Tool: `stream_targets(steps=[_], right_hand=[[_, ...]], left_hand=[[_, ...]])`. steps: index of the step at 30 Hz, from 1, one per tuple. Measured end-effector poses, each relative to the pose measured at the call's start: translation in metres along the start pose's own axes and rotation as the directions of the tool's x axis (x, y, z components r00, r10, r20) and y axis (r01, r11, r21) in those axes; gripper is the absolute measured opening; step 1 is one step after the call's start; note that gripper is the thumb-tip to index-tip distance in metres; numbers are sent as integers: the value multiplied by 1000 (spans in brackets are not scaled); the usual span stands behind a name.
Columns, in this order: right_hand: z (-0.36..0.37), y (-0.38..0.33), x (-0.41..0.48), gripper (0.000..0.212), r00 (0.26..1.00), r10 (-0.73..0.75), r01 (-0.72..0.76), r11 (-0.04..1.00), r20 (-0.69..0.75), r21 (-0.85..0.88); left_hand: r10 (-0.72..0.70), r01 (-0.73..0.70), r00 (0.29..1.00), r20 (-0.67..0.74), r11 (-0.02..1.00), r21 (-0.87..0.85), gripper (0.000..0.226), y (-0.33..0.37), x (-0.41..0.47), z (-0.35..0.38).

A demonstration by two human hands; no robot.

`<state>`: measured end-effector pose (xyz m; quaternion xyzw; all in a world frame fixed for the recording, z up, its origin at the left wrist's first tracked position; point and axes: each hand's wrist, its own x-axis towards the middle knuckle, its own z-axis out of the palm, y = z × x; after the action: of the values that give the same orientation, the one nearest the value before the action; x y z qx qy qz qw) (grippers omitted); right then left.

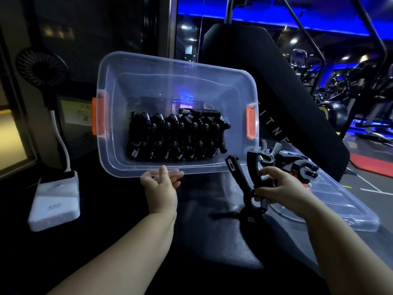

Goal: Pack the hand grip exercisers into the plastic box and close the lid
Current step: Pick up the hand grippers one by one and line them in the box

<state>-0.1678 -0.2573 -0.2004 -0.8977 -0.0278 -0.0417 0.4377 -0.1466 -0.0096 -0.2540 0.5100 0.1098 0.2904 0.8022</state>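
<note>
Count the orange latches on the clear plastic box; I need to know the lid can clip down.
2: one orange latch on the plastic box end nearer the black fan, another on the end nearer the lid. None looks hidden.

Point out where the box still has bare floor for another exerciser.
Bare: the band between the packed row and the far wall of the plastic box, and a narrow strip between the row and the right orange latch. Crowded: the row itself, and the far end of the lid under loose exercisers; its near end is bare.
</note>
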Motion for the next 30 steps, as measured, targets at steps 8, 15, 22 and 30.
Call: stream_targets(steps=[8,15,22,30], right_hand=[[6,-26,0,41,982,-178,175,983,-59,-65],[15,-72,28,47,904,-390,373,920,-177,-120],[39,-119,71,32,847,-502,427,840,-177,-335],[76,-160,121,31,770,-634,512,678,-69,-527]], left_hand=[[-18,18,1000,8,1000,-5,10,3,-2,0],[-37,38,999,35,999,-26,8,3,-3,-2],[-45,47,999,27,996,-75,8,2,-2,-2],[-62,64,998,21,990,-122,25,-2,2,-1]])
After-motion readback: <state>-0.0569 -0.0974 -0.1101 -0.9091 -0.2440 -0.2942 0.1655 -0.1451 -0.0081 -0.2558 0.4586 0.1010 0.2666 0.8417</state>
